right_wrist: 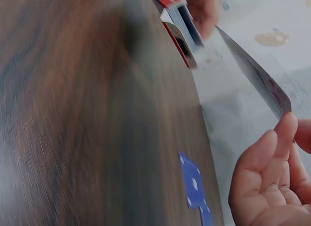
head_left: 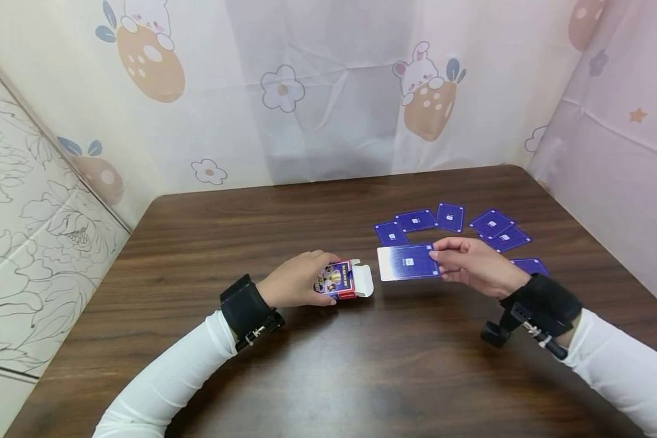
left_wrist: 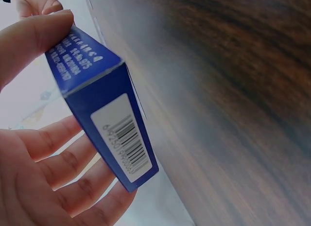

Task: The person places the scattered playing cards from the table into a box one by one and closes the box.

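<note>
My left hand (head_left: 301, 280) grips a small card box (head_left: 335, 277) between thumb and fingers, its white end flap folded out toward the right. The left wrist view shows the blue bottom end of the box (left_wrist: 119, 136) with a barcode. In the right wrist view the box's mouth stands open. Just right of the box, my right hand (head_left: 473, 264) pinches a blue-backed playing card (head_left: 407, 263) by its right edge, held above the table. From the right wrist side, the card (right_wrist: 257, 75) appears nearly edge-on.
Several blue cards lie face down in a loose arc behind and beside my right hand, among them a card (head_left: 451, 218) at the back and an overlapping card (head_left: 493, 223). The brown wooden table (head_left: 241, 231) meets patterned curtains (head_left: 328, 91) at its back edge.
</note>
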### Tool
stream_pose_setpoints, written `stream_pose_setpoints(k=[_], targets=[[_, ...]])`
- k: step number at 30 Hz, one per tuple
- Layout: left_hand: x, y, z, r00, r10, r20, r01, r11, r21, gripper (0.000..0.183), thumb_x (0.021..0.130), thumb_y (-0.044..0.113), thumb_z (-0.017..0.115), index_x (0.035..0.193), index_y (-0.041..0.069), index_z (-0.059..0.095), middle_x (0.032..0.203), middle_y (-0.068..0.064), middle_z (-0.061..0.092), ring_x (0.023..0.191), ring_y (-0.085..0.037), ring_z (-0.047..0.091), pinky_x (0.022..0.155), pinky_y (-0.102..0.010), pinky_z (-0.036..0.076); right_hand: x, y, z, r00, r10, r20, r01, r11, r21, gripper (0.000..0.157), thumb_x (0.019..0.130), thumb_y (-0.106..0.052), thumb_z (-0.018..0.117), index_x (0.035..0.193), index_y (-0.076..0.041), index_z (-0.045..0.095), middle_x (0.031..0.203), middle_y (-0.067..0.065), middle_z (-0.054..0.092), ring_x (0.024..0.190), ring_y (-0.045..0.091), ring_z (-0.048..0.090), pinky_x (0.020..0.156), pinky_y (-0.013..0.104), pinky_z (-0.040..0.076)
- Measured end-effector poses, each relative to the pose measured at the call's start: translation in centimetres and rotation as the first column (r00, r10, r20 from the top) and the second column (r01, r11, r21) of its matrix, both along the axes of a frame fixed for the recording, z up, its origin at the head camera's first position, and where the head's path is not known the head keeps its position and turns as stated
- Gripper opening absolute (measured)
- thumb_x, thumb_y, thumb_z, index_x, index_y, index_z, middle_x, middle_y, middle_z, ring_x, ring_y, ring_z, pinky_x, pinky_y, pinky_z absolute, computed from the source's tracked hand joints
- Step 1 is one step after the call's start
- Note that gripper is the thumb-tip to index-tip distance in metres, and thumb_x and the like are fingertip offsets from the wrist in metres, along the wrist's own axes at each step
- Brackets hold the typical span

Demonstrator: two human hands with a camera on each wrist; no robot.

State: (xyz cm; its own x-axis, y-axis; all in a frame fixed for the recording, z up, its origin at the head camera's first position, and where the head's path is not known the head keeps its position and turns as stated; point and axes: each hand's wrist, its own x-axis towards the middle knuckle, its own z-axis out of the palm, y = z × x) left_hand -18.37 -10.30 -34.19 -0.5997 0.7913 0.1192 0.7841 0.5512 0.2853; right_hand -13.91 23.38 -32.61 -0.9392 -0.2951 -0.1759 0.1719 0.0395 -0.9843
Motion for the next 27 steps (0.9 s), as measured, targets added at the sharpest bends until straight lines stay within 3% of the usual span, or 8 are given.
stream_pose_setpoints(k=[7, 13, 27], targets=[[0.1, 0.0, -0.1, 1.0, -0.003, 0.014, 0.003, 1.0, 0.014, 0.071, 0.07, 0.04, 0.075, 0.125, 0.007, 0.045, 0.106, -0.002, 0.054, 0.09, -0.011, 0.047, 0.078, -0.028, 0.041, -0.2, -2.3, -0.7, 0.998, 0.049, -0.032, -0.049, 0.999, -0.012, 0.013, 0.092, -0.01, 0.052, 0.1, -0.001, 0.054, 0.086, 0.006, 0.057, 0.072, 0.014, 0.055, 0.072, 0.029, 0.049], [-0.1, 0.2, -0.2, 1.0, -0.022, -0.008, 0.022, 0.999, 0.024, 0.071, 0.069, 0.039, 0.075, 0.124, 0.006, 0.045, 0.107, -0.003, 0.054, 0.091, -0.011, 0.047, 0.078, -0.029, 0.041, -0.5, -3.3, -1.1, 0.999, 0.026, -0.04, -0.026, 1.0, 0.01, 0.014, 0.09, -0.01, 0.055, 0.099, 0.0, 0.052, 0.086, 0.007, 0.058, 0.072, 0.014, 0.055, 0.072, 0.03, 0.049], [-0.3, 0.2, 0.0, 1.0, 0.008, 0.009, -0.008, 1.0, 0.015, 0.07, 0.07, 0.04, 0.075, 0.125, 0.008, 0.045, 0.109, -0.002, 0.054, 0.092, -0.01, 0.047, 0.079, -0.027, 0.041, -0.8, -4.2, -2.0, 0.999, 0.037, -0.005, -0.037, 0.998, 0.042, 0.018, 0.09, -0.012, 0.056, 0.1, 0.001, 0.051, 0.089, 0.008, 0.06, 0.074, 0.017, 0.056, 0.075, 0.033, 0.048]])
